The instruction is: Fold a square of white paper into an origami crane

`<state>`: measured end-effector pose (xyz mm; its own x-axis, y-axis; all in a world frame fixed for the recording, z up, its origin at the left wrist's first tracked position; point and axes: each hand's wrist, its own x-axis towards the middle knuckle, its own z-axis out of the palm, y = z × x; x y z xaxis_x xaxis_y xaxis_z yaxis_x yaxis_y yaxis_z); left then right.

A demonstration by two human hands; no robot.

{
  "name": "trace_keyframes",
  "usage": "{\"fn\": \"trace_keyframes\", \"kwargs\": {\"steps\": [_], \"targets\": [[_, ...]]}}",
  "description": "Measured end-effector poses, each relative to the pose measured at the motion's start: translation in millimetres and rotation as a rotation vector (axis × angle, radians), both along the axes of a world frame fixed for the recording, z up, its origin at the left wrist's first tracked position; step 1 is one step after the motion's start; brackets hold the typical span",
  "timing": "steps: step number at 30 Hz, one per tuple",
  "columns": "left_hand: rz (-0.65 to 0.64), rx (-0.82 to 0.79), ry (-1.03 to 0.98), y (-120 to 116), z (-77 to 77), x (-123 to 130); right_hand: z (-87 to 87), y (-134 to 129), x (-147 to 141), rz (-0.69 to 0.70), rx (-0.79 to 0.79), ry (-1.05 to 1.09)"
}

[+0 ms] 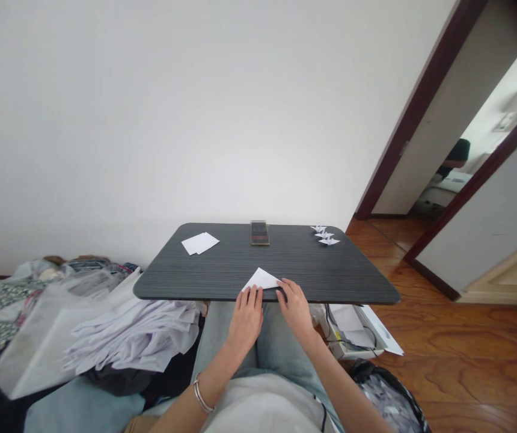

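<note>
The bench fills my view, its dark wood-grain top running across in front of the person. A doorway opens beyond its right end, and a heap of white fabric lies below its left edge. Along the bench's far edge sit a phone, loose white sheets and small folded paper figures, all well away from the work. At the bench's near edge lies a folded white paper triangle, placed within easy reach of both hands. The left hand has its fingers extended against the paper's near edge, and the right hand curves over its right corner. I cannot tell whether either is gripping it.
</note>
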<state>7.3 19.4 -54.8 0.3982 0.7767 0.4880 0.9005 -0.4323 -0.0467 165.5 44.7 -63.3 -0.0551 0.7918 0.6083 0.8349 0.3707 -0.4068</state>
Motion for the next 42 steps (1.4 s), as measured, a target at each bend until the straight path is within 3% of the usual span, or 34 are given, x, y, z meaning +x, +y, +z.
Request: {"fn": "trace_keyframes", "kwargs": {"steps": [4,6,12,15,18,21,25,35,42], "targets": [[-0.017,0.011,-0.011,-0.7,-0.7,-1.6,9.8,13.5,10.0,-0.057,-0.118,0.198],[-0.025,0.014,-0.023,-0.8,-0.7,-1.7,13.6,20.3,13.3,-0.023,-0.241,0.348],[-0.089,-0.017,-0.166,-0.9,3.4,-5.3,19.0,30.4,17.4,0.088,-0.349,0.512],[-0.125,-0.072,-0.447,4.1,7.8,-13.5,20.9,30.5,17.5,0.178,-0.406,0.647],[-0.041,-0.161,-0.924,15.9,14.7,-24.9,23.4,27.3,17.0,0.247,-0.433,0.781],[-0.063,-0.389,-1.324,29.0,23.9,-35.2,28.2,20.8,15.6,0.294,-0.445,0.87],[-0.182,-0.558,-1.562,37.3,35.1,-41.6,37.9,12.0,12.6,0.334,-0.462,0.964],[-0.156,-0.566,-1.588,43.8,48.9,-50.9,46.3,6.2,11.2,0.37,-0.505,1.047],[-0.116,-0.609,-1.586,45.4,49.5,-58.3,46.7,4.4,12.0,0.37,-0.517,1.029]]}}
